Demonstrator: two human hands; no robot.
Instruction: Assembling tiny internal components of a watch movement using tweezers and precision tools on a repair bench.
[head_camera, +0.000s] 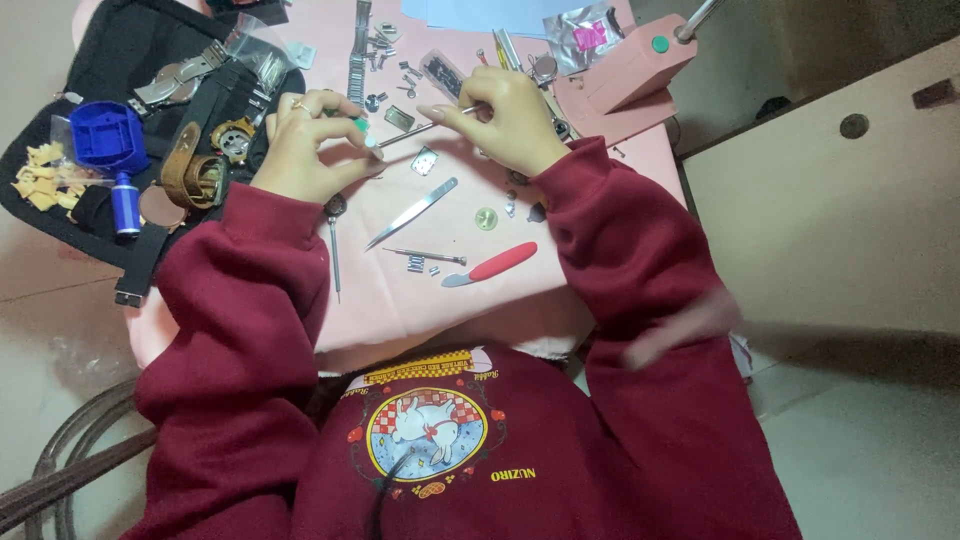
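My left hand pinches a small green-tipped piece between its fingertips, with a ring on one finger. My right hand grips a thin metal tool whose tip points at the green-tipped piece; I cannot tell whether they touch. Both hands hover over a pink mat, and both sleeves are dark red. Just below the hands lie a small metal plate, steel tweezers, a small brass disc, a red-handled knife and a slim screwdriver.
A black tool case at the left holds a blue holder, a brown strap and watch parts. A metal watch band, small loose parts and plastic bags lie at the back. A pink lamp base stands back right.
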